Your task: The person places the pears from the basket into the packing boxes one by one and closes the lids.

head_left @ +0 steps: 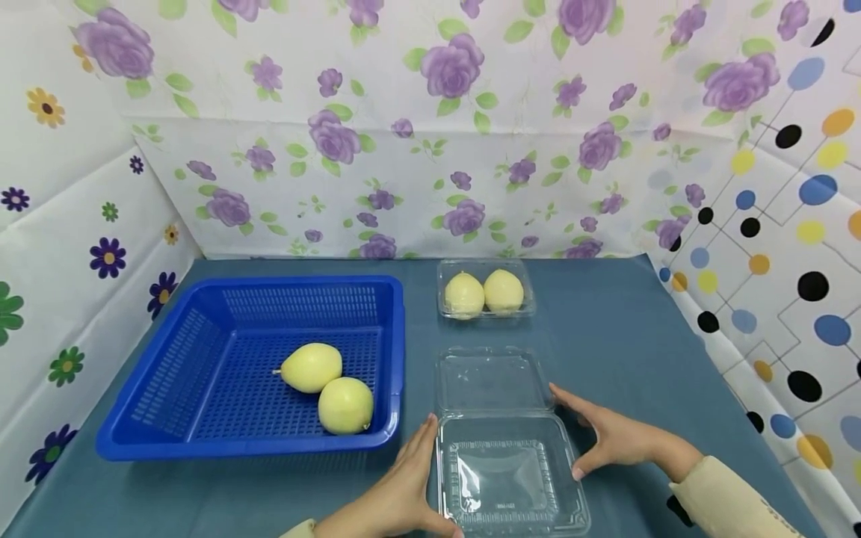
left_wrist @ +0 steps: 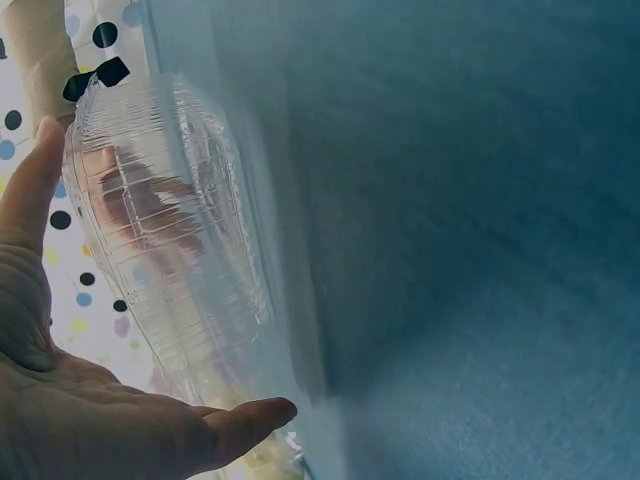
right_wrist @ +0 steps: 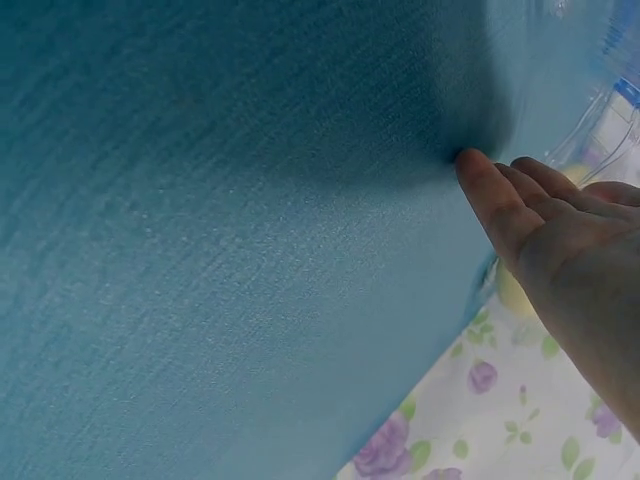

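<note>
A clear plastic clamshell box point(head_left: 501, 482) lies unfolded on the table, its lid point(head_left: 494, 382) laid back on the far side and nothing inside. My left hand point(head_left: 397, 489) is along its left side, thumb near the front corner and fingers pointing forward. On the opposite side, my right hand point(head_left: 615, 437) has its thumb at the tray's rim and its fingertips by the lid's hinge corner. Both hands have their fingers spread and extended. The left wrist view shows the box's ribbed side point(left_wrist: 150, 230) between the left thumb and fingers.
To the left stands a blue plastic basket point(head_left: 249, 452) with two yellow pears point(head_left: 312, 368) in it. Behind the unfolded box sits another clear box point(head_left: 486, 312) holding two more pears point(head_left: 503, 291). Patterned sheets point(head_left: 403, 149) rise around the blue-grey table point(head_left: 619, 336).
</note>
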{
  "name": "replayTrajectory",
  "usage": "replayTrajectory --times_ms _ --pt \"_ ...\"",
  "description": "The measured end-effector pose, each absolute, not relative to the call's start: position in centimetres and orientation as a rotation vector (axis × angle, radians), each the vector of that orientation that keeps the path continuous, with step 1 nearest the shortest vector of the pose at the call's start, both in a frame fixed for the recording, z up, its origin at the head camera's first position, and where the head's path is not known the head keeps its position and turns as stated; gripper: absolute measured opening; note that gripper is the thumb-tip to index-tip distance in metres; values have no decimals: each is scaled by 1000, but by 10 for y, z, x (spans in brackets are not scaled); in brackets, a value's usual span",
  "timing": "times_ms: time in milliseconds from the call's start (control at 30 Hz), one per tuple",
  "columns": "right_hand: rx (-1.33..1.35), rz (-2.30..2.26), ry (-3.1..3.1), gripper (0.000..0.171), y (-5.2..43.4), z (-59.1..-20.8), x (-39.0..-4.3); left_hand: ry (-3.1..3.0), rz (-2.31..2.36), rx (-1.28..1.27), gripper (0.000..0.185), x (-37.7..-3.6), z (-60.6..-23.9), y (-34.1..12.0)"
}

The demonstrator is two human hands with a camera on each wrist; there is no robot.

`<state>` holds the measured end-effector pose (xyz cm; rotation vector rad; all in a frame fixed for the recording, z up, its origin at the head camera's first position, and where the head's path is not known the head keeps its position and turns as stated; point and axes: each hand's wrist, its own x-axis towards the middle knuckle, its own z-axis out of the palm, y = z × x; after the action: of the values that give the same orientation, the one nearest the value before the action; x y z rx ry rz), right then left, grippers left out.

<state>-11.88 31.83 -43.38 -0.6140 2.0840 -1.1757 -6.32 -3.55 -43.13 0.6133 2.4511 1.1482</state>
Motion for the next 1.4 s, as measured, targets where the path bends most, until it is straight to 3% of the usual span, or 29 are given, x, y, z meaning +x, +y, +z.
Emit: replayTrajectory --times_ms 767,1167,1400 --pt "-610 -1246 2235 82 324 -445 -97 2447 1140 640 136 -69 -435 -34" --pt "-540 -1252 2262 76 321 -442 -91 2432 1140 609 134 -76 -433 -30" --pt "-452 -1274 2340 88 305 -444 -87 2399 1143 578 133 -81 -432 -25"
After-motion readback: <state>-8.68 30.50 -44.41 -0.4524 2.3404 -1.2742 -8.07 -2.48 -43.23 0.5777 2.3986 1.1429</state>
